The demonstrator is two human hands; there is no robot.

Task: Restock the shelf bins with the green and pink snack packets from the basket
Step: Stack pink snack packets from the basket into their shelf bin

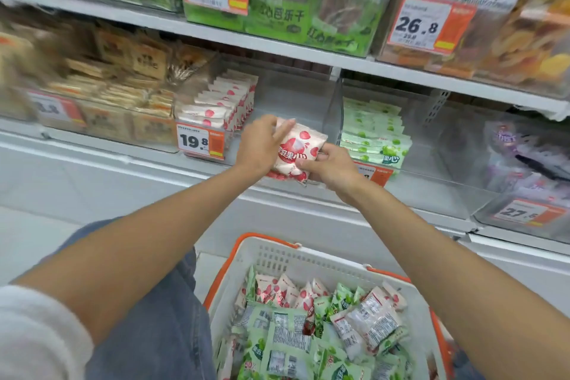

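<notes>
Both hands hold a small stack of pink snack packets (pixel 296 151) in front of the middle shelf. My left hand (pixel 259 145) grips the stack's left side, fingers over its top edge. My right hand (pixel 330 166) pinches its lower right corner. Behind them a clear bin (pixel 296 95) holds a row of pink packets (pixel 225 102) at its left. The neighbouring bin holds stacked green packets (pixel 373 133). Below, a white basket with orange rim (pixel 265 244) contains several mixed green and pink packets (pixel 311 327).
Price tags (pixel 200 140) hang on the bin fronts. Brown packets (pixel 117 92) fill the bin to the left, purple packets (pixel 521 148) the one on the right. An upper shelf (pixel 277 43) overhangs the bins. My knee in jeans (pixel 160 318) is beside the basket.
</notes>
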